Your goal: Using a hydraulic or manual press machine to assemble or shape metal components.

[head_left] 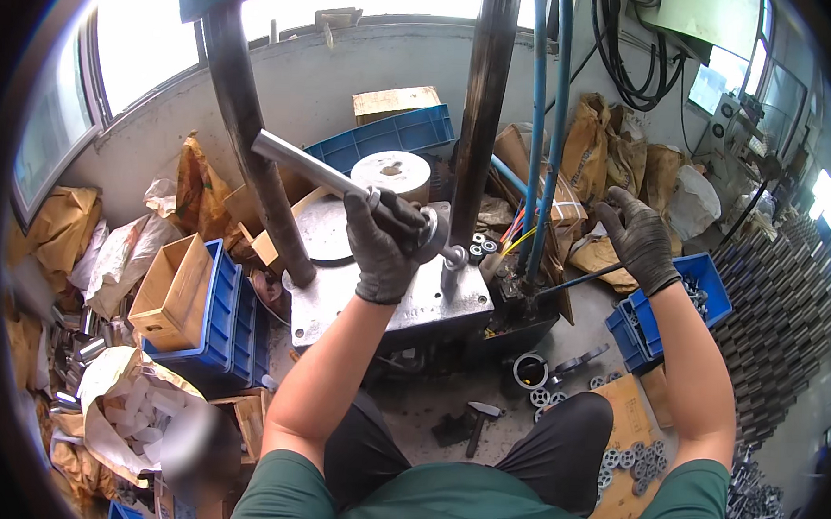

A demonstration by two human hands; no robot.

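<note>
My left hand [386, 241], in a dark work glove, is closed round a steel shaft [304, 164]. The shaft slants from the upper left down to the right above the press table [404, 307]. A dark round disc [429, 236] sits around it just past my fingers, and a small round end [455, 257] shows beyond. My gloved right hand [641, 240] is raised at the right with its fingers apart, holding nothing visible. A black lever [582, 278] reaches to beside its wrist; whether they touch I cannot tell. Behind my left hand stands a white cylindrical block [391, 173].
Dark posts [483, 105] flank the table. Blue crates stand at the left [232, 321] and right [678, 303]. A hammer [480, 427], pulley-like wheels [643, 460] and cardboard [624, 412] lie on the floor. Stacked metal bars [770, 312] fill the far right; an open sack [135, 410] stands left.
</note>
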